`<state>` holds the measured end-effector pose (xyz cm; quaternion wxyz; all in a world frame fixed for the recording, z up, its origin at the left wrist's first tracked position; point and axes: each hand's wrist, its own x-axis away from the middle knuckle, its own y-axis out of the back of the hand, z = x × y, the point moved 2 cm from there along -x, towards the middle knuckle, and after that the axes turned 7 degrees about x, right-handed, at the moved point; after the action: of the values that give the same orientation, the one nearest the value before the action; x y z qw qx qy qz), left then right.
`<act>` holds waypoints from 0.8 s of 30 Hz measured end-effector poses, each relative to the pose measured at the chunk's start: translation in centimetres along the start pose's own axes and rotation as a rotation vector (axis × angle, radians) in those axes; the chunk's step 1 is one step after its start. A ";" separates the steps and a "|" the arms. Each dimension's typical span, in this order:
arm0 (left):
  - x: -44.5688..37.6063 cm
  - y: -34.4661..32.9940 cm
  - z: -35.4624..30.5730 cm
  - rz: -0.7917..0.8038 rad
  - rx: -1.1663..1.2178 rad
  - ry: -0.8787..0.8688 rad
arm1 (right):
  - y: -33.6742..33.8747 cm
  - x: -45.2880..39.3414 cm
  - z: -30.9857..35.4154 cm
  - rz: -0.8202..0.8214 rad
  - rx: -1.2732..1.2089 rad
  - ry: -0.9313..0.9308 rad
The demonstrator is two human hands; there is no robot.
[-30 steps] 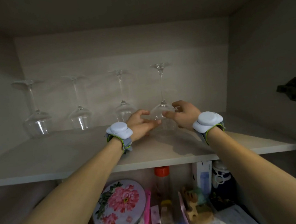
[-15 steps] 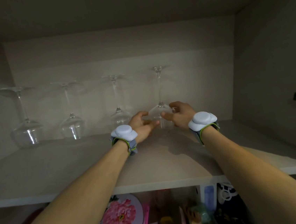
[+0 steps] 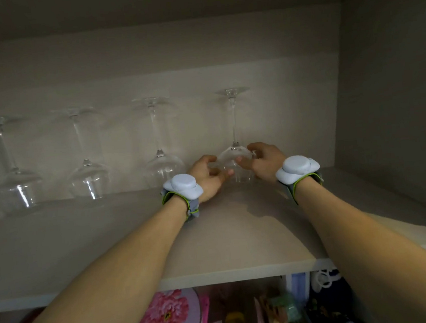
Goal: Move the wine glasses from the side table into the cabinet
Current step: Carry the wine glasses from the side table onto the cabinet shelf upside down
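Hands cupped the rightmost wine glass (image 3: 236,159), inverted on the cabinet shelf (image 3: 109,238): left hand (image 3: 207,177) and right hand (image 3: 263,162) each had fingers curled against its bowl, grasping it from either side. Three more inverted glasses (image 3: 89,179) stood in a row to its left, far back near the rear wall.

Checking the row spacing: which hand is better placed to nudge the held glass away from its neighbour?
Left hand, probably: it sits between the held glass and the neighbouring glass; the right hand is opposite.

Clear wine glasses (image 3: 158,151), beige shelf (image 3: 70,244), pale-blue green-edged wristbands (image 3: 183,188), pink-flowered tin (image 3: 168,321)
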<state>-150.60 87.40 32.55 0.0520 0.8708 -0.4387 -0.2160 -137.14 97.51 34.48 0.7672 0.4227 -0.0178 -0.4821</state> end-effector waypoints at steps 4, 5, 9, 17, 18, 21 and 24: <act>-0.3 -0.2 0.0 -0.002 0.029 0.011 | -0.2 -0.3 -0.1 -0.007 0.078 0.033; -0.4 -0.3 0.0 -0.001 0.039 0.014 | -0.2 -0.3 -0.1 -0.002 0.080 0.034; -0.6 -0.4 0.2 -0.007 0.051 0.015 | -0.2 -0.1 0.2 0.007 0.095 0.043; -1.1 -0.4 0.5 -0.009 -0.027 0.005 | -0.5 0.1 0.3 0.006 0.021 0.041; -1.1 -0.3 0.6 -0.009 -0.041 0.008 | -0.5 0.2 0.3 0.011 0.012 0.040; -0.7 -0.7 0.6 -0.009 -0.069 0.014 | -0.5 0.6 0.0 0.052 0.020 0.041; -0.2 -0.4 0.4 -0.031 -0.097 0.014 | -0.3 0.8 0.2 0.047 0.029 0.028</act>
<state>-150.57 87.87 32.11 0.0936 0.8754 -0.4138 -0.2318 -137.03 96.75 34.15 0.7722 0.4400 -0.0243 -0.4578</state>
